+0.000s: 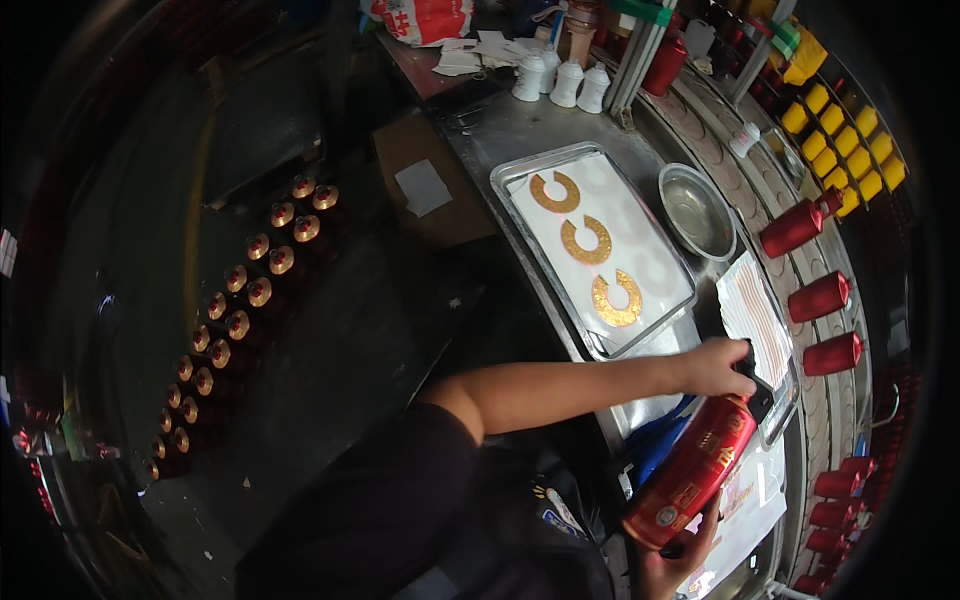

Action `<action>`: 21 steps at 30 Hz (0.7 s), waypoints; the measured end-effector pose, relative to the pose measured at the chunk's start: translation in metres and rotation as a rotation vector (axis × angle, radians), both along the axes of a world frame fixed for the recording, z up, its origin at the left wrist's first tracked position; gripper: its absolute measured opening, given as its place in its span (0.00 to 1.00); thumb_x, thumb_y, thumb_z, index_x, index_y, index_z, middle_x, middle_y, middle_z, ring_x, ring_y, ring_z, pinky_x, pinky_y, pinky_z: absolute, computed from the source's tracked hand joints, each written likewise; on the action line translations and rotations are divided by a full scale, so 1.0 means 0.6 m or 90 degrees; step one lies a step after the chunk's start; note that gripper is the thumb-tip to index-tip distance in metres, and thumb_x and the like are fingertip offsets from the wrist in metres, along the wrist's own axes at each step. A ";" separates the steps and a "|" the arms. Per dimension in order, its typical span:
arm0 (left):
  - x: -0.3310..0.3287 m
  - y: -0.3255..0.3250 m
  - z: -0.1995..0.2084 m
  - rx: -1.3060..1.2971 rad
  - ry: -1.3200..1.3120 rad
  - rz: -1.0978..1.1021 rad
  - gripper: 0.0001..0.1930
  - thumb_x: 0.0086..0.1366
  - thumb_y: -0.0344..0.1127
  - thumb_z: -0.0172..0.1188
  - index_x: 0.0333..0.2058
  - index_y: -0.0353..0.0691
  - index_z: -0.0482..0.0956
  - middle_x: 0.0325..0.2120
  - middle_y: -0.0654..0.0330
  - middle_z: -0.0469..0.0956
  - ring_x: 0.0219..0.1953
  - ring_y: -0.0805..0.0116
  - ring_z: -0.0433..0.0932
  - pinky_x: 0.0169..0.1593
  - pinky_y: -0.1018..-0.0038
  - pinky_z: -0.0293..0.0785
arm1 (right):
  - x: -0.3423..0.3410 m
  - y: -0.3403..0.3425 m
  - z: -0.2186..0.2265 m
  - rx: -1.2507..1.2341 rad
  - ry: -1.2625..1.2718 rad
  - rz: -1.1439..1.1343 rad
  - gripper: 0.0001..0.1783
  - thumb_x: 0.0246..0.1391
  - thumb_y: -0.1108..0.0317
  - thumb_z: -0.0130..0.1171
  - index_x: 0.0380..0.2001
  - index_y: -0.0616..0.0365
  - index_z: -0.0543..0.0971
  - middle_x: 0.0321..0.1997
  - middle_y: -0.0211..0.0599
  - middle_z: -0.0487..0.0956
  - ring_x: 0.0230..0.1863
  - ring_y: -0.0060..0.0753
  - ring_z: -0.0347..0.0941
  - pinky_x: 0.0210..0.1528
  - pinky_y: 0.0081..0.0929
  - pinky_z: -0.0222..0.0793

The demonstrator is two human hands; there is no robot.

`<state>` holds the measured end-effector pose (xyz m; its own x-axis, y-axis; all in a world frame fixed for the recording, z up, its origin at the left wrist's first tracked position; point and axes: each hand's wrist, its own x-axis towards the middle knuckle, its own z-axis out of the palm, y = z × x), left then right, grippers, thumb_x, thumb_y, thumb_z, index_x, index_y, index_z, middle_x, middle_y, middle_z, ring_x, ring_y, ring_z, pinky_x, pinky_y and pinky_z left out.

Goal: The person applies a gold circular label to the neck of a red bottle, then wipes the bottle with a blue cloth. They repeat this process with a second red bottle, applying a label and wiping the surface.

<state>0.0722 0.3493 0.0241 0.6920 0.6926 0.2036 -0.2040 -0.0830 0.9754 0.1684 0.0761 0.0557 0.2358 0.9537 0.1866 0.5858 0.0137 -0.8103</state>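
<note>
A glossy red bottle (695, 470) with gold print lies tilted in front of me, its neck end up and to the right. My right hand (685, 555) holds it from below, fingers along its side and lower end. My left hand (718, 368) reaches across to its upper end, fingers closed around a small black piece (760, 395) beside the neck. What that piece is I cannot make out. Left of the bottle, a metal tray (655, 335) holds a white sheet (625, 225) with three gold C-shaped labels (585, 240).
A metal bowl (697, 212) and striped paper (752, 310) sit beyond the tray. White bottles (566, 83) stand at the back. Along the right runs a conveyor (790, 265) with red bottles (818, 297); yellow pieces (845, 140) fill a rack. Several gold-topped bottles (258, 291) stand at left.
</note>
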 end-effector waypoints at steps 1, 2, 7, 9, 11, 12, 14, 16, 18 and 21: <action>-0.071 0.006 0.017 -0.030 -0.074 -0.039 0.15 0.60 0.40 0.70 0.37 0.33 0.80 0.32 0.57 0.83 0.34 0.73 0.80 0.38 0.74 0.75 | 0.000 0.004 0.017 -0.006 0.006 0.064 0.60 0.40 0.71 0.77 0.74 0.63 0.54 0.63 0.51 0.74 0.42 0.26 0.82 0.34 0.17 0.75; -0.150 0.005 0.033 -0.014 -0.045 -0.048 0.14 0.60 0.38 0.70 0.37 0.33 0.81 0.30 0.60 0.82 0.33 0.75 0.79 0.38 0.75 0.75 | -0.003 0.017 0.028 -0.017 -0.029 0.144 0.59 0.37 0.68 0.78 0.73 0.64 0.58 0.62 0.50 0.76 0.41 0.26 0.81 0.34 0.19 0.73; -0.509 -0.169 0.102 0.034 0.138 0.243 0.11 0.60 0.31 0.71 0.39 0.35 0.83 0.36 0.61 0.83 0.42 0.71 0.81 0.49 0.72 0.76 | -0.056 0.171 0.043 0.006 -0.374 0.496 0.51 0.34 0.68 0.74 0.68 0.53 0.70 0.38 0.47 0.78 0.35 0.54 0.79 0.35 0.45 0.76; -0.584 -0.296 0.100 0.212 0.290 0.486 0.11 0.58 0.31 0.72 0.38 0.36 0.82 0.38 0.59 0.82 0.43 0.63 0.82 0.50 0.70 0.75 | -0.100 0.236 0.036 0.037 -0.501 0.529 0.51 0.34 0.69 0.74 0.68 0.50 0.70 0.36 0.45 0.77 0.33 0.52 0.79 0.33 0.46 0.74; -0.632 -0.410 0.070 0.304 0.491 0.761 0.11 0.56 0.34 0.73 0.32 0.35 0.81 0.35 0.53 0.81 0.41 0.53 0.81 0.45 0.63 0.76 | -0.147 0.276 0.033 0.015 -0.377 0.559 0.46 0.37 0.73 0.73 0.66 0.54 0.72 0.40 0.50 0.80 0.41 0.55 0.81 0.46 0.44 0.78; -0.659 -0.455 0.047 0.328 0.600 0.885 0.12 0.57 0.36 0.73 0.29 0.35 0.80 0.34 0.51 0.80 0.40 0.50 0.80 0.44 0.60 0.76 | -0.164 0.285 0.031 0.020 -0.344 0.577 0.45 0.37 0.75 0.73 0.65 0.57 0.72 0.43 0.52 0.81 0.45 0.54 0.81 0.50 0.43 0.78; -0.715 -0.551 -0.009 0.279 0.808 1.086 0.15 0.56 0.39 0.71 0.24 0.35 0.75 0.30 0.48 0.77 0.37 0.44 0.79 0.41 0.54 0.74 | -0.188 0.298 0.027 -0.028 -0.266 0.593 0.41 0.39 0.79 0.71 0.62 0.64 0.74 0.50 0.56 0.82 0.52 0.51 0.81 0.54 0.39 0.77; -0.797 -0.646 -0.069 0.172 0.952 1.230 0.16 0.55 0.39 0.69 0.22 0.35 0.72 0.26 0.48 0.75 0.35 0.43 0.77 0.38 0.50 0.71 | -0.195 0.306 0.024 -0.038 -0.271 0.602 0.39 0.39 0.82 0.69 0.61 0.66 0.75 0.51 0.55 0.82 0.50 0.49 0.81 0.53 0.38 0.76; -0.892 -0.740 -0.127 0.092 1.043 1.355 0.13 0.55 0.38 0.68 0.24 0.36 0.74 0.26 0.49 0.76 0.34 0.44 0.77 0.37 0.51 0.72 | -0.190 0.317 0.021 -0.053 -0.308 0.568 0.39 0.39 0.84 0.68 0.61 0.66 0.74 0.49 0.55 0.83 0.48 0.49 0.81 0.52 0.37 0.76; -1.021 -0.886 -0.204 -0.086 1.181 1.476 0.10 0.56 0.39 0.66 0.27 0.38 0.78 0.30 0.50 0.79 0.34 0.45 0.79 0.37 0.52 0.74 | -0.175 0.339 0.021 -0.023 -0.349 0.510 0.37 0.43 0.83 0.66 0.62 0.65 0.75 0.43 0.52 0.84 0.48 0.46 0.81 0.47 0.37 0.75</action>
<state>-0.5402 -0.1823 -0.0985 -0.8024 0.1028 0.5879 0.2492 0.9528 0.1736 0.0635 0.2795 0.0680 -0.5976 0.8005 0.0451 0.7094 0.5541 -0.4357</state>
